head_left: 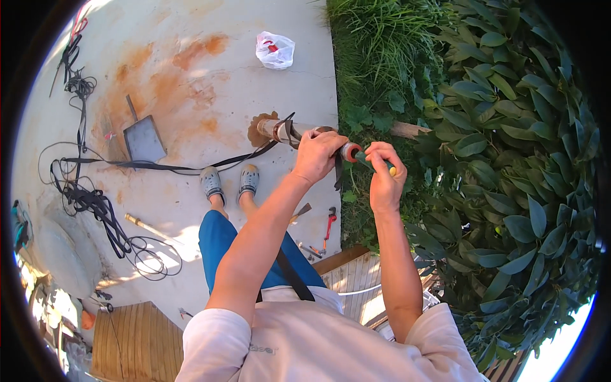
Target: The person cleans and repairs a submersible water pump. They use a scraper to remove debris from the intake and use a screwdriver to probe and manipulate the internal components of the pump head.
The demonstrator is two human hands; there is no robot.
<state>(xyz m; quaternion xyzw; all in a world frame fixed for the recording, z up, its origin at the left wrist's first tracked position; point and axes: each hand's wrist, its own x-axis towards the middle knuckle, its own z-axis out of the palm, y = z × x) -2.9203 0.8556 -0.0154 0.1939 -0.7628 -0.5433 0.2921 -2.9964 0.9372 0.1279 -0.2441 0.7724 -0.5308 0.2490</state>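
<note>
An upright pipe (pixel 297 130) with a rusty band and a reddish rim at its top end rises from the concrete in front of me. My left hand (pixel 316 155) is closed around the pipe just below that rim. Between the fingers of my right hand (pixel 388 178) is a green-handled tool (pixel 367 159) with a yellow end; its tip meets the pipe's reddish opening, and its exact kind is unclear. A black strap (pixel 258 151) loops around the pipe and trails off to the left. Part of it hangs beside my left hand.
A red pipe wrench (pixel 330 224) and several small metal parts lie near my legs. Further left are a dustpan (pixel 145 140), a stick-like handle (pixel 145 224) and tangled black straps (pixel 95 202). A white plastic bag (pixel 275 56) lies ahead. Dense shrubs (pixel 509 191) stand close on the right.
</note>
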